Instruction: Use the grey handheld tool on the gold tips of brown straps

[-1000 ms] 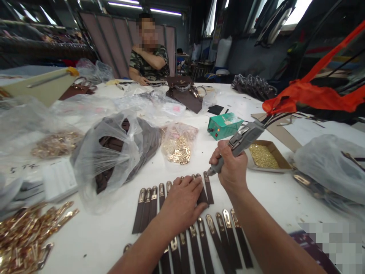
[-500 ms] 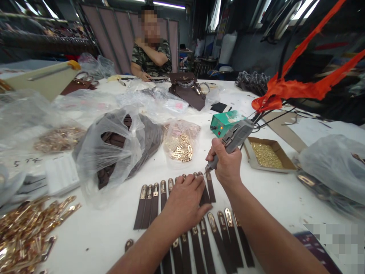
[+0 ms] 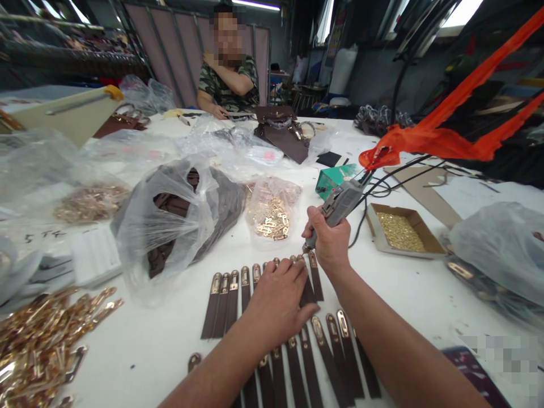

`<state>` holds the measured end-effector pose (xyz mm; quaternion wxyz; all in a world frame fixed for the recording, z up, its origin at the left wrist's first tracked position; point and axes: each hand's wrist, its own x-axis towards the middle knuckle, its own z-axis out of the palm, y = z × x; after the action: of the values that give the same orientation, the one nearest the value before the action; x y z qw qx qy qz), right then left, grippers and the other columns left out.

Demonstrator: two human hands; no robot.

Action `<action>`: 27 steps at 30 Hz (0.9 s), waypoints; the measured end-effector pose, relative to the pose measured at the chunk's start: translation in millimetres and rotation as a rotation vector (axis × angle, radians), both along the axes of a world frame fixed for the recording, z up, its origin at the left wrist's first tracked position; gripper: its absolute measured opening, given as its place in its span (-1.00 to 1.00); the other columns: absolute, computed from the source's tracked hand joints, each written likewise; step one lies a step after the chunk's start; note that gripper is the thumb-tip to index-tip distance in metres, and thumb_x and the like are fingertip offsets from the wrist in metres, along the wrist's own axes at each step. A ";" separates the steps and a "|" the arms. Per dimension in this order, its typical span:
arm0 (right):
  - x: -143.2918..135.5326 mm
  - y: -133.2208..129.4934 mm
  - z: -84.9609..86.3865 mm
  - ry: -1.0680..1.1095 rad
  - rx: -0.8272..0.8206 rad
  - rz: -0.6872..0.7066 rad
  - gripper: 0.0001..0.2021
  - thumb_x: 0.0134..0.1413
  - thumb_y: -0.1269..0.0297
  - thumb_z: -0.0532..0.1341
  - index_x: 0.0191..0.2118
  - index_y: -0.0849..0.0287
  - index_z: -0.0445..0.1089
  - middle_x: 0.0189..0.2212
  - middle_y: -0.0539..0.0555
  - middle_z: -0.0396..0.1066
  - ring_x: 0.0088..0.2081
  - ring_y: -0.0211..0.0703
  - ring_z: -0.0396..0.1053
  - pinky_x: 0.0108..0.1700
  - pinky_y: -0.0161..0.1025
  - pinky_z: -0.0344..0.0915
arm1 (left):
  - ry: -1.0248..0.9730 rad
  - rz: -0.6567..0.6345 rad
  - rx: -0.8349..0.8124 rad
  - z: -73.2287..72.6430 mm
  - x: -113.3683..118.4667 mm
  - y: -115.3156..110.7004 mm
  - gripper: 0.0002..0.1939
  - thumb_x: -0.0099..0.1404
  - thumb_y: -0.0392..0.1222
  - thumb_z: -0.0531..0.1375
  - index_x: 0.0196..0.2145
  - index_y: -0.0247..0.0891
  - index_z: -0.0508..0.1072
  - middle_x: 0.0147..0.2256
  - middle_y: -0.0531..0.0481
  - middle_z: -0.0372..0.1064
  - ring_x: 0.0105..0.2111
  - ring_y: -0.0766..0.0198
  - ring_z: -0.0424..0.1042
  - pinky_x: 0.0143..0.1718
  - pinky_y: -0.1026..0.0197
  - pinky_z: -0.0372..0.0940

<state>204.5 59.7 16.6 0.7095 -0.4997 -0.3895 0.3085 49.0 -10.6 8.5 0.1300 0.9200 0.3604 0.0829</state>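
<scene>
Screwdriver, corded, wrapped in the curled fingers of the right hand, bit slanting down toward seven o'clock. Apparently fastening gold-toned end plates to brown straps, with the bit near a slotted plate, seemingly second from the row's three-o'clock end. Contact between bit and plate too small to tell. Called for next, most likely: lining the bit up squarely with the fixing point and pressing steadily, with the strap pinned against twisting.

Left hand laid palm down over the row, fingers straight and close together, thumb out toward four o'clock, nothing visibly gripped. Slotted plate at one o'clock from the left palm, just beside the fingertips, and at eight o'clock from the right hand. Second row of plated straps at six o'clock from the left hand, partly hidden by the forearms. Small gold-coloured pieces, perhaps screws, in a shallow tray at three o'clock from the right hand.
</scene>
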 end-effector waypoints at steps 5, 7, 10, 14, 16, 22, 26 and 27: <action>-1.9 0.1 -1.1 -0.028 0.003 -0.001 -0.56 0.09 -0.08 0.50 -0.35 0.18 0.41 -0.67 -0.03 0.37 -0.63 -0.24 0.32 -0.55 -0.33 0.32 | -0.005 0.010 -0.034 1.8 0.0 0.7 -0.31 0.48 0.23 0.23 0.32 -0.34 0.42 0.35 -0.17 0.35 0.26 -0.17 0.29 0.26 -0.29 0.19; -2.7 -1.8 -0.8 -0.049 -0.022 0.012 -0.58 0.11 -0.06 0.48 -0.39 0.18 0.40 -0.68 -0.02 0.37 -0.65 -0.24 0.31 -0.59 -0.33 0.28 | -0.007 0.011 -0.039 2.9 -0.1 0.8 -0.32 0.48 0.23 0.22 0.31 -0.34 0.42 0.35 -0.16 0.35 0.26 -0.16 0.29 0.26 -0.28 0.19; -3.9 -5.4 0.9 -0.107 -0.067 0.057 -0.60 0.16 0.01 0.41 -0.50 0.15 0.33 -0.70 -0.01 0.34 -0.68 -0.22 0.29 -0.62 -0.31 0.24 | -0.011 0.011 -0.028 3.0 0.1 0.7 -0.32 0.48 0.24 0.22 0.30 -0.34 0.42 0.33 -0.16 0.36 0.23 -0.14 0.30 0.22 -0.28 0.21; -6.5 -6.6 4.5 -0.220 -0.061 0.111 -0.60 0.16 0.12 0.33 -0.61 0.12 0.26 -0.74 -0.01 0.29 -0.68 -0.24 0.29 -0.57 -0.31 0.26 | -0.035 0.012 -0.008 0.6 0.7 1.1 -0.37 0.47 0.25 0.22 0.23 -0.31 0.47 0.26 -0.15 0.43 0.17 -0.13 0.33 0.17 -0.27 0.22; -7.6 -5.8 5.5 -0.240 -0.072 0.143 -0.62 0.14 0.13 0.32 -0.61 0.12 0.26 -0.75 -0.01 0.28 -0.69 -0.24 0.27 -0.57 -0.30 0.25 | -0.042 0.015 -0.005 -0.5 0.9 1.7 -0.41 0.47 0.25 0.22 0.18 -0.30 0.49 0.22 -0.15 0.46 0.16 -0.13 0.34 0.15 -0.26 0.22; -7.3 -2.3 1.7 -0.218 -0.067 0.184 -0.61 0.14 0.13 0.32 -0.61 0.11 0.24 -0.75 -0.04 0.24 -0.69 -0.26 0.24 -0.58 -0.30 0.23 | -0.037 0.010 -0.014 0.5 1.9 4.9 -0.41 0.46 0.24 0.23 0.18 -0.30 0.50 0.20 -0.14 0.47 0.14 -0.13 0.34 0.12 -0.26 0.23; -6.4 0.8 1.3 -0.197 -0.092 0.212 -0.52 0.07 -0.07 0.45 -0.56 0.13 0.29 -0.72 -0.04 0.27 -0.67 -0.27 0.23 -0.60 -0.31 0.21 | -0.027 0.000 -0.010 1.4 3.0 6.5 -0.41 0.48 0.25 0.21 0.18 -0.31 0.50 0.23 -0.13 0.46 0.16 -0.13 0.33 0.13 -0.27 0.23; -5.5 0.9 2.3 -0.216 -0.110 0.229 -0.50 0.01 -0.12 0.49 -0.54 0.15 0.31 -0.70 -0.03 0.29 -0.67 -0.28 0.24 -0.60 -0.32 0.20 | -0.021 -0.001 -0.007 1.2 3.0 6.6 -0.41 0.48 0.25 0.20 0.17 -0.31 0.51 0.23 -0.14 0.46 0.16 -0.14 0.33 0.12 -0.28 0.24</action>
<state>199.1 60.6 19.0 0.5952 -0.5203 -0.5005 0.3528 52.0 -4.0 9.8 0.1369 0.9187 0.3590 0.0914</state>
